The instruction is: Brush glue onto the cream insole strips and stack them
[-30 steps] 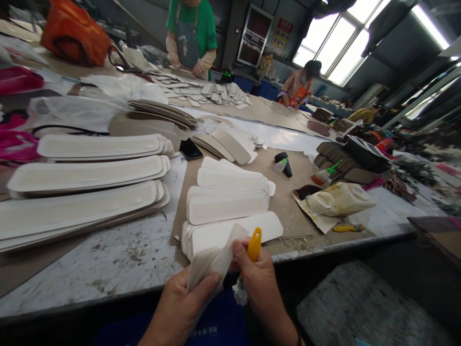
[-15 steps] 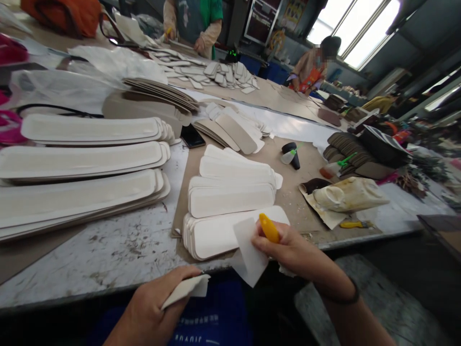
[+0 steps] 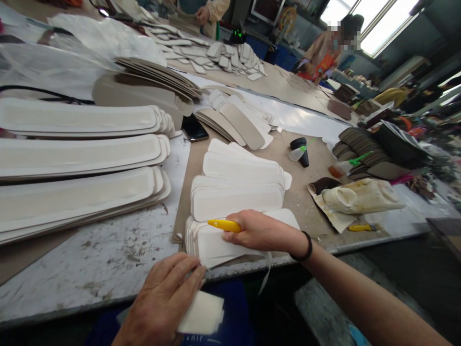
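Note:
My right hand [image 3: 260, 232] is closed around a yellow-handled tool [image 3: 224, 225] and rests on the nearest stack of white rounded strips [image 3: 212, 242] at the table's front edge; a thin white strip hangs below it over the edge. My left hand [image 3: 163, 298] is below the table edge, fingers curled over a white folded piece [image 3: 201, 315], its fingertips touching the near corner of that stack. Two more stacks of white strips [image 3: 236, 199] lie just behind on brown cardboard [image 3: 306, 192].
Long white moulded strips [image 3: 79, 158] are stacked at the left. A phone [image 3: 194, 129], small glue bottles [image 3: 299, 151], a crumpled plastic jug [image 3: 363, 196] and dark pieces [image 3: 355, 149] lie further back and right. Other people work at the far end.
My right hand has come down with the yellow tool onto the nearest stack. My left hand dropped lower with the white piece, and the view tilted downward.

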A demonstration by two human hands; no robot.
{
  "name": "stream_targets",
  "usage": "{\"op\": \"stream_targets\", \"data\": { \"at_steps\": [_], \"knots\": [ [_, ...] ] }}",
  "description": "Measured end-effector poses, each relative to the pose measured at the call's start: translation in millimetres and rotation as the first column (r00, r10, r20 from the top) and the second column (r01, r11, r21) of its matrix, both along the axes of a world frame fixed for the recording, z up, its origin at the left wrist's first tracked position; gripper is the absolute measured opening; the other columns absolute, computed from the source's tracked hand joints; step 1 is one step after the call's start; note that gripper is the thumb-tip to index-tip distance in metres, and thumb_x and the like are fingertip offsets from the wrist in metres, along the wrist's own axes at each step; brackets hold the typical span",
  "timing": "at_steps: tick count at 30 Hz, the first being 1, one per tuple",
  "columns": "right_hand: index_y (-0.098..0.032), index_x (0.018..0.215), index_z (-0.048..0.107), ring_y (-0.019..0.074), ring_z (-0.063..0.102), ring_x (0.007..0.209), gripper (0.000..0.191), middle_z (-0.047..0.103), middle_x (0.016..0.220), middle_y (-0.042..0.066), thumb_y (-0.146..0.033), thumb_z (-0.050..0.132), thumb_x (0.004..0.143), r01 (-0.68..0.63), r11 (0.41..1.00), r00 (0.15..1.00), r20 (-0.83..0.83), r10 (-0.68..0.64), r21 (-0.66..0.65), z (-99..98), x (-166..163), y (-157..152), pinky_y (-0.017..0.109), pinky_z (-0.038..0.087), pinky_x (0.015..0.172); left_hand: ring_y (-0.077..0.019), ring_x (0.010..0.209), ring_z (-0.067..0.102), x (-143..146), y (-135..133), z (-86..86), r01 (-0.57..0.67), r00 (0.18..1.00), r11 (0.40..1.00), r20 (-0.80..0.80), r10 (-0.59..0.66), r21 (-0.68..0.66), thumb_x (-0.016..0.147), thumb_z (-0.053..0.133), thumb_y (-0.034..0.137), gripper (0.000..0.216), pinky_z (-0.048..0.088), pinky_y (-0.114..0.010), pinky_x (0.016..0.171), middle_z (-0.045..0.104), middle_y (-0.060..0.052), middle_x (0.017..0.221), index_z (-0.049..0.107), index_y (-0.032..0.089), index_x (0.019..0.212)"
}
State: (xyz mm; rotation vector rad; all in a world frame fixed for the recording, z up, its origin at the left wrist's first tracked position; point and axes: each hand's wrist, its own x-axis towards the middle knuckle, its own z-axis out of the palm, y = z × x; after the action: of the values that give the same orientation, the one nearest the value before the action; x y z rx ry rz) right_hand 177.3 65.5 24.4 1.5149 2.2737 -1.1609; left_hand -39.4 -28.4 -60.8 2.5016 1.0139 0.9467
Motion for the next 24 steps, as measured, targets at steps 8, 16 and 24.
{"op": "stream_targets", "data": {
  "at_steps": [8,16,24],
  "knots": [
    [-0.015,0.089,0.067,0.0162,0.057,0.065,0.020,0.067,0.077,0.006,-0.031,0.056,0.085,-0.035,0.999,0.994,0.103,0.033,0.018,-7.5,-5,2,0.022,0.033,0.055,-0.0259,0.122,0.046,2,6,-6.0,0.007,0.999,0.999,-0.041,-0.005,0.044,0.080,0.043,0.005,0.037,0.040,-0.039,0.099,0.063,-0.014,0.120,0.056,0.014,0.114],
    [-0.016,0.091,0.067,0.0176,0.059,0.068,0.021,0.068,0.077,0.007,-0.032,0.056,0.085,-0.037,0.999,0.992,0.123,0.033,0.029,-10.3,-5,2,0.023,0.033,0.055,-0.0277,0.124,0.041,3,10,-4.3,0.047,0.998,0.998,-0.054,-0.045,0.029,0.075,0.044,-0.003,0.038,0.036,-0.040,0.101,0.060,-0.018,0.122,0.055,0.007,0.111],
    [-0.016,0.093,0.066,0.0216,0.062,0.073,0.024,0.070,0.082,0.009,-0.034,0.053,0.086,-0.099,0.989,0.982,0.171,0.080,0.106,-14.4,-8,-1,0.025,0.031,0.053,-0.0276,0.123,0.042,2,14,-13.6,0.059,0.995,0.993,-0.084,-0.051,0.104,0.078,0.042,0.000,0.033,0.033,-0.041,0.100,0.060,-0.017,0.121,0.056,0.008,0.108]
  ]
}}
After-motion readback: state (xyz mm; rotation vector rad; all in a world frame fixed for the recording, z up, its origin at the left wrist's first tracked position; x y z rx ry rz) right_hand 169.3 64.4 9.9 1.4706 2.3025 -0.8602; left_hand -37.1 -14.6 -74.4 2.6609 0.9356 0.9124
